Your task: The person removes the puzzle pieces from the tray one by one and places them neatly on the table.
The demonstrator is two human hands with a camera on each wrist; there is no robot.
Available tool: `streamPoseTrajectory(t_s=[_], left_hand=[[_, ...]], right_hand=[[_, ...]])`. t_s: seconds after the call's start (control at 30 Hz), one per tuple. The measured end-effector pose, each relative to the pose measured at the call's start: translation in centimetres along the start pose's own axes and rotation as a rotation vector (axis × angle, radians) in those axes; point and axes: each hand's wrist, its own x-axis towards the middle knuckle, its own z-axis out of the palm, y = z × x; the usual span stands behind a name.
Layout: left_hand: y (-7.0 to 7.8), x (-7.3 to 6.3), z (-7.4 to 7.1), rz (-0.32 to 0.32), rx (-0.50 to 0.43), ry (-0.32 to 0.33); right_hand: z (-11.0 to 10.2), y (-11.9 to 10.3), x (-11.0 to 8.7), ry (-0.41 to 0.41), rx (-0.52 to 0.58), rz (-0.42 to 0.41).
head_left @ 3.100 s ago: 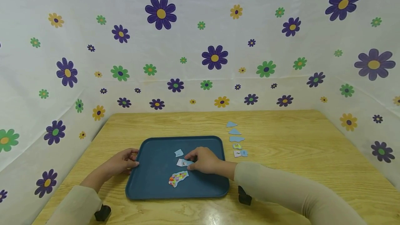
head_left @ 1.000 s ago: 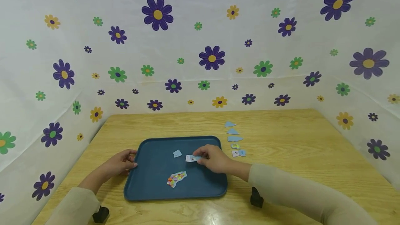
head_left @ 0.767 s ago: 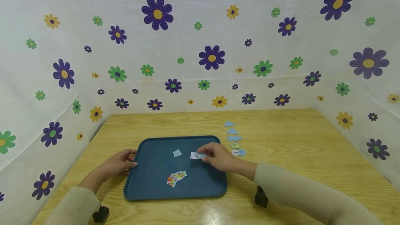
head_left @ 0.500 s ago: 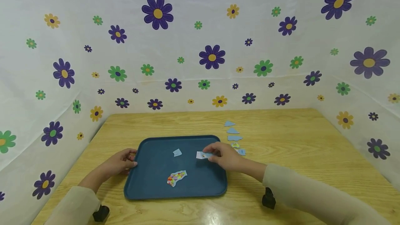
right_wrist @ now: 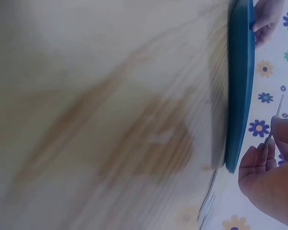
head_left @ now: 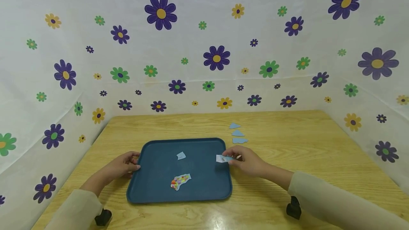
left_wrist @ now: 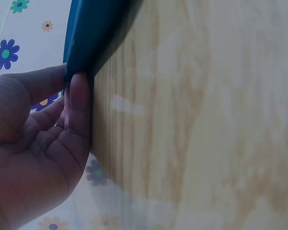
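Note:
In the head view my left hand (head_left: 119, 168) holds the left rim of a dark blue tray (head_left: 153, 184). The left wrist view shows thumb and index finger of the left hand (left_wrist: 48, 129) pinching the tray's edge (left_wrist: 89, 38). Over the tray's right rim, my right hand (head_left: 248, 162) pinches a white and light blue puzzle piece (head_left: 220, 158). That piece appears edge-on as a thin line (right_wrist: 281, 103) in the right wrist view, between thumb and fingers of the right hand (right_wrist: 273, 177). Still on the tray lie a small light blue piece (head_left: 181, 155) and a multicoloured piece (head_left: 180, 181).
Beyond the tray's far right corner, light blue pieces lie in a column on the wooden table (head_left: 287, 137): one (head_left: 234, 126) at the back, another (head_left: 238, 133) below it, and a third (head_left: 239, 140) nearest the hand. Flowered white sheeting (head_left: 191, 38) encloses the table's back and sides.
My right hand has lifted the white and light blue piece off the tray and carried it right, to the rim. It now hides the nearer table pieces. The left hand stays put.

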Motion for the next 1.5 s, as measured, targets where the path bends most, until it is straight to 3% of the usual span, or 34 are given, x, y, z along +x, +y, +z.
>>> streamPoseTrajectory(t_s=[0.23, 0.47, 0.67, 1.07, 1.5], left_hand=[[-0.3, 0.0, -0.1, 0.001, -0.007, -0.002], [-0.3, -0.1, -0.1, 0.003, -0.009, -0.007], [-0.4, -0.1, -0.1, 0.002, -0.004, -0.003], [-0.4, 0.0, -0.1, 0.003, -0.008, -0.010], [-0.1, 0.0, -0.1, 0.010, -0.009, -0.011]], right_hand=[[-1.0, 0.8, -1.4, 0.027, -0.024, 0.040], [-2.0, 1.7, -2.9, 0.033, -0.022, 0.027], [-2.7, 2.2, -3.8, 0.035, -0.047, 0.079], [-3.7, 3.0, -4.4, 0.015, -0.077, 0.121], [-3.9, 3.3, -4.2, -0.001, -0.092, 0.106]])
